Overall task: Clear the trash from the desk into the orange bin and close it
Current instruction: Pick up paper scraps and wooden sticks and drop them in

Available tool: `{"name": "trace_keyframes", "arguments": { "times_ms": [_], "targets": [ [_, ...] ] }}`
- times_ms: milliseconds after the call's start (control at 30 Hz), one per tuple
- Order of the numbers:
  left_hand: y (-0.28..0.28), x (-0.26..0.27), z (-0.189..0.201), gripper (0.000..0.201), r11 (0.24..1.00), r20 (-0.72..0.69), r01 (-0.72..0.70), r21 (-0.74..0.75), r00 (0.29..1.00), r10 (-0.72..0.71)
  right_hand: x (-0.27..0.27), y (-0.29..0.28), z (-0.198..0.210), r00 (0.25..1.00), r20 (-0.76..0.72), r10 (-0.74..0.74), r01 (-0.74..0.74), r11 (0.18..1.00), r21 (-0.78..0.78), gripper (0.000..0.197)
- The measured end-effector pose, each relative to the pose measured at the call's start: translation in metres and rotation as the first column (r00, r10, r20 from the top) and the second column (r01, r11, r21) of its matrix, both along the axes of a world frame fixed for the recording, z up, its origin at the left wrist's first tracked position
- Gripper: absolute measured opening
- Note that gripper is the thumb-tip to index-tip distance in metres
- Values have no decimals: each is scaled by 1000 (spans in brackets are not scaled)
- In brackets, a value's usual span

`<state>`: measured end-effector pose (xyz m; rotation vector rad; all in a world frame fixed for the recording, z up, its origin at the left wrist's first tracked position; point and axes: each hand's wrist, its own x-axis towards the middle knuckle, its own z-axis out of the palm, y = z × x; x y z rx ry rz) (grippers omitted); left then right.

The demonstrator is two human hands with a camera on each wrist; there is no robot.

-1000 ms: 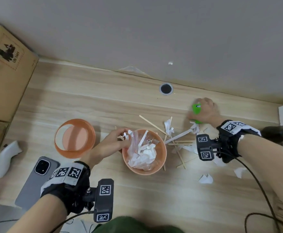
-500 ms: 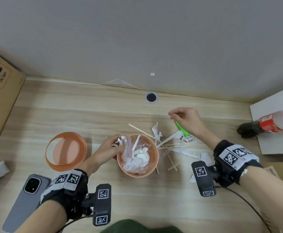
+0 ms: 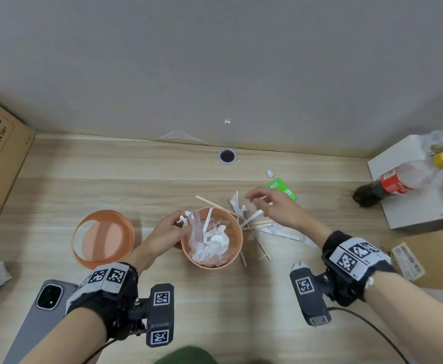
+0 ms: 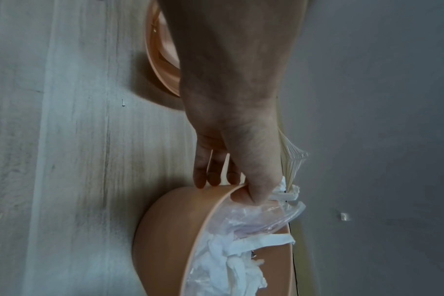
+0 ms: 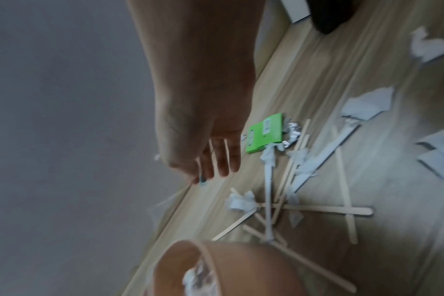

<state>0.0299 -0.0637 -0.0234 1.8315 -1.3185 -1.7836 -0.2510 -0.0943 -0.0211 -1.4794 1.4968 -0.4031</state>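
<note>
**Gripping the bin rim, right hand loose above the scraps**

Holding the bin (image 3: 211,239) by its near-left rim, the left hand (image 3: 162,232) has its thumb inside and fingers (image 4: 203,176) against the outer wall. Tissue and clear plastic fill the bin, which stands mid-desk (image 3: 110,185). Its lid (image 3: 103,239) lies to the left, apart. The right hand (image 3: 275,208) hangs over wooden sticks (image 3: 257,223) and paper bits (image 3: 237,204), fingers relaxed, holding nothing. A green packet (image 3: 281,187) lies just beyond it. A phone (image 3: 44,311) sits near left; a bottle (image 3: 393,183) lies far right.
</note>
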Motion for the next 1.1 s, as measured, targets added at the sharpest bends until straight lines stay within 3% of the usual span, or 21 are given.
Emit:
{"name": "trace_keyframes", "arguments": {
  "times_ms": [100, 167, 300, 433, 500, 567, 733, 833, 933, 1100],
  "targets": [
    [4, 5, -1, 29, 1000, 10, -17, -7, 1000, 17, -21, -10, -41, 944, -298, -144, 133, 990, -56, 38],
    [5, 8, -2, 32, 1000, 14, -30, 3, 999, 30, -30, -17, -60, 907, -365, -211, 209, 977, -47, 52],
    [3, 13, -4, 34, 999, 18, -42, 17, 999, 42, -51, -25, -85, 870, -493, 31, 23, 994, 104, 60],
    [-4, 10, -3, 34, 999, 4, -32, 4, 999, 32, -85, -19, -82, 776, -624, -97, 188, 979, 81, 49],
    [-6, 8, -3, 35, 1000, 5, -24, -3, 1000, 24, -94, -23, -75, 765, -620, -176, 243, 970, 24, 49],
    [-7, 6, -3, 35, 1000, 2, -15, -6, 1000, 15, -91, -37, -72, 810, -548, -210, 226, 973, -38, 54],
    [-7, 8, -4, 35, 1000, 5, -22, 14, 1000, 22, -57, -81, -88, 880, -474, -34, 53, 998, 27, 65],
    [-7, 8, -5, 36, 999, 1, -32, 17, 999, 32, -40, -90, -98, 857, -515, 12, 0, 1000, 23, 51],
    [-8, 6, -6, 35, 999, -11, -47, 18, 999, 47, -35, -84, -102, 844, -534, -58, 22, 997, -74, 39],
    [-9, 4, -2, 40, 997, -30, -64, 40, 997, 65, -35, -64, -88, 897, -436, -73, 36, 995, -92, 24]
  ]
}}
